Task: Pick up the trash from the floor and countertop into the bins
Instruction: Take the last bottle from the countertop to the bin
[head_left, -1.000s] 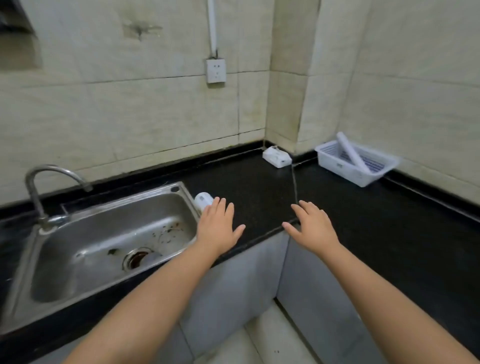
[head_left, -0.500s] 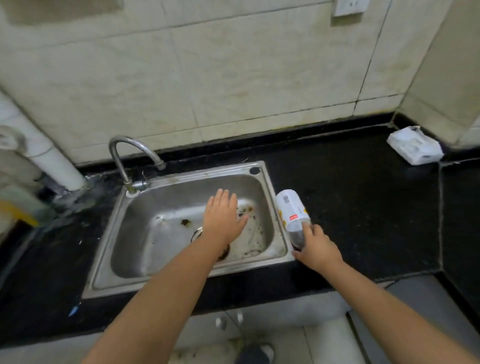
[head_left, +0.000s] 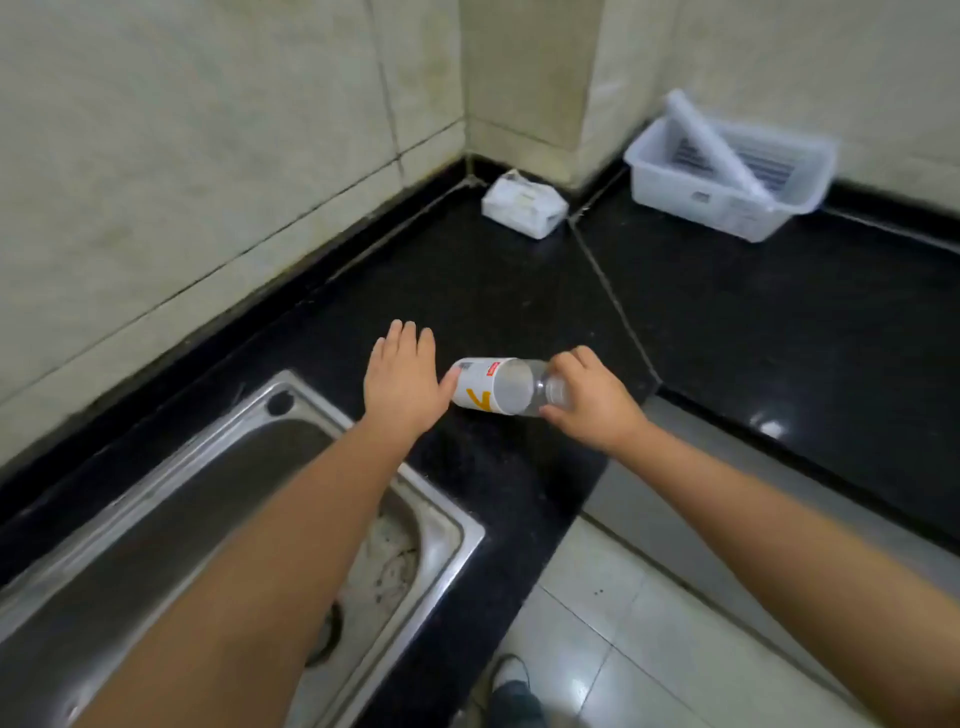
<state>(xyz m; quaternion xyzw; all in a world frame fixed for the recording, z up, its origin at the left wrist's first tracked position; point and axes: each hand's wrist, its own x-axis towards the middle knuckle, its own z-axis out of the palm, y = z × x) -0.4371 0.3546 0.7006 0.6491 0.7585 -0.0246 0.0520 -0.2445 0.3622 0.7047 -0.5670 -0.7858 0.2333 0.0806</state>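
A clear plastic bottle (head_left: 491, 387) with a white label and an orange mark lies sideways just above the black countertop (head_left: 519, 291). My right hand (head_left: 592, 402) grips its neck end. My left hand (head_left: 402, 382) hovers flat with fingers spread, its thumb touching the bottle's base end. A white crumpled packet (head_left: 524, 205) lies in the counter's back corner. No bin is in view.
A steel sink (head_left: 415, 519) sits at the lower left under my left forearm. A white plastic basket (head_left: 727, 176) with a white tube in it stands on the counter at the back right. Tiled floor (head_left: 623, 649) and a shoe show below.
My right hand has closed on the bottle and brought it off the counter beside the sink. My left hand moved from over the sink to the bottle's base. The view swung right.
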